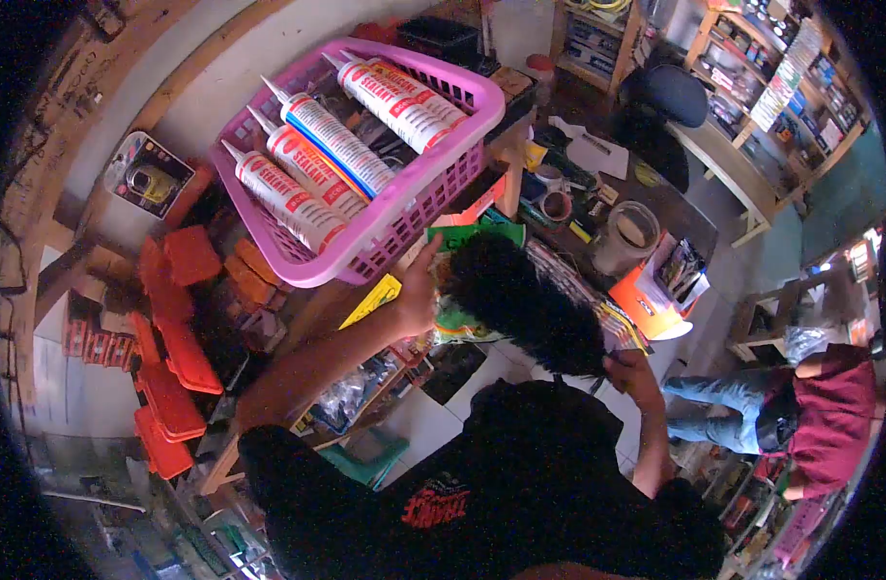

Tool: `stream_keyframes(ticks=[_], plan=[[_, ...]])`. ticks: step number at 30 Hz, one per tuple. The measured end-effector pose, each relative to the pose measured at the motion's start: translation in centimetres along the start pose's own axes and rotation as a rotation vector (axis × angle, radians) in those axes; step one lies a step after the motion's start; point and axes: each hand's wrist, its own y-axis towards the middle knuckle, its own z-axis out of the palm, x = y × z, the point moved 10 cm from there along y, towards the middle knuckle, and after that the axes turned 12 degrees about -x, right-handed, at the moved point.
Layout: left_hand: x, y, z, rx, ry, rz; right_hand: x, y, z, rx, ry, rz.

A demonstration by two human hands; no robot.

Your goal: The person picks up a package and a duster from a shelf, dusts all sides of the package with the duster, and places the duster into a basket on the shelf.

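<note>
A fluffy black duster [530, 304] extends from my right hand [636, 374], whose fingers are closed around its handle end. The duster's head lies across a green plastic packet [452, 327] and covers much of it. At the packet's left edge is my left hand [417, 298], gripping it with the fingers partly hidden behind. A yellow card [370, 301] sits just left of that hand. Above my left hand, a pink plastic basket [293, 274] holds several tubes of silicone sealant [404, 101].
Orange plastic bins [172, 391] are stacked at the left. On the dark table stand a clear jar [628, 232] and an orange-and-white box [651, 300] with packets. A person in a maroon shirt [834, 420] is at the right. A bench [723, 174] stands beyond.
</note>
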Motion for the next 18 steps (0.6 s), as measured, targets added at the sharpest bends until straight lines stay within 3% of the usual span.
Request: stream_keyframes(ticks=[5, 7, 9, 11, 12, 15, 16, 18], plan=[[-0.3, 1.0, -0.8, 0.017, 0.047, 0.084, 1.2, 0.8, 0.1, 0.086, -0.011, 0.002], [-0.7, 1.1, -0.8, 0.08, 0.074, 0.166, 2.2, 1.3, -0.5, 0.037, -0.082, -0.125], [-0.4, 1.0, -0.6, 0.098, 0.035, 0.124, 2.5, 1.9, -0.6, 0.031, -0.021, -0.21], [-0.1, 0.3, 0.2, 0.113, -0.002, 0.079, 2.8, 1.4, 0.0, 0.074, -0.021, -0.111], [-1.2, -0.5, 0.8, 0.159, 0.17, 0.26, 3.0, 1.4, 0.1, 0.09, -0.025, -0.067], [-0.9, -1.0, 1.7, 0.171, 0.058, 0.158, 4.0, 2.6, -0.5, 0.052, -0.12, -0.285], [-1.0, 0.0, 0.3, 0.012, 0.036, 0.148, 3.6, 2.7, -0.7, 0.057, -0.114, -0.257], [-1.2, -0.8, 1.7, 0.137, 0.125, 0.199, 2.9, 3.0, -1.0, 0.056, -0.097, -0.202]])
